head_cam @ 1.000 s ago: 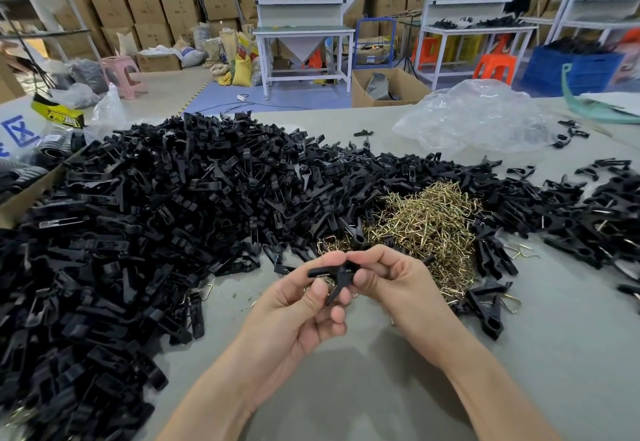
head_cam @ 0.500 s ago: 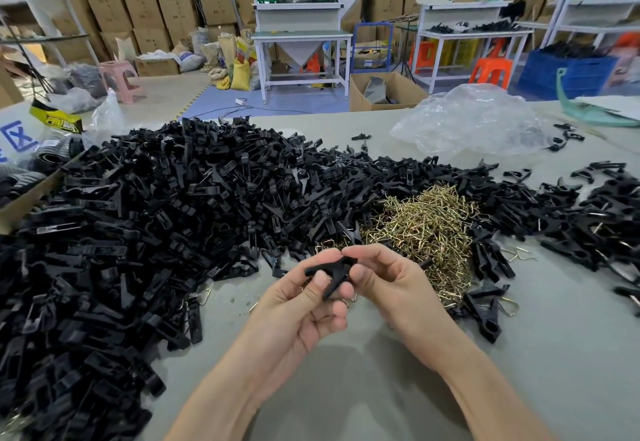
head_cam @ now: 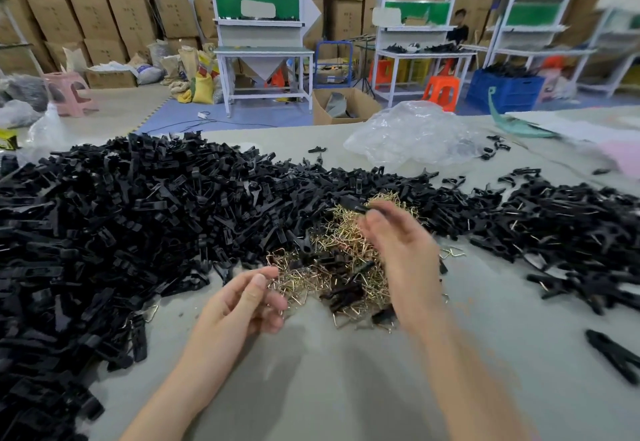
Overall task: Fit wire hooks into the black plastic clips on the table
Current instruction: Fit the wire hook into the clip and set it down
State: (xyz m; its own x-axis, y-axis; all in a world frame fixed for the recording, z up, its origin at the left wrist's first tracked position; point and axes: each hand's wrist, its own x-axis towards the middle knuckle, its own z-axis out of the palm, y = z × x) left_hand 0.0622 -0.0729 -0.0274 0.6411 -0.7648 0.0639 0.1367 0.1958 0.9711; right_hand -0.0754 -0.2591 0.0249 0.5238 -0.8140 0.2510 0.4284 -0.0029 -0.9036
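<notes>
1. Hands have split apart since half a second ago. Then, both pinched one clip together just in front of me. Now my right hand (head_cam: 398,253) is up and forward over the hooks, and my left hand (head_cam: 242,302) sits low at the pile's near edge.
2. The small black plastic clip (head_cam: 356,206) went with the right hand. It sits at the fingertips, pinched between thumb and fingers as far as the motion blur lets me read. Cannot tell whether a hook is fitted.
3. Left hand has its fingers loosely curled with nothing visible in it, just beside the loose pile of brass-coloured wire hooks (head_cam: 332,257). I judge it waits there to grab the next hook.
4. Right hand is lifted clear of the pile. Probably it is about to drop the clip on the right-hand spread of black clips with wire showing (head_cam: 571,225), which looks like the done side.
5. The big heap of bare black clips (head_cam: 121,232) covers the left of the grey table (head_cam: 346,388) and touches the hook pile, so stock stays within reach.
6. The crumpled clear plastic bag (head_cam: 412,135) lies behind the hooks, same spot as before.
</notes>
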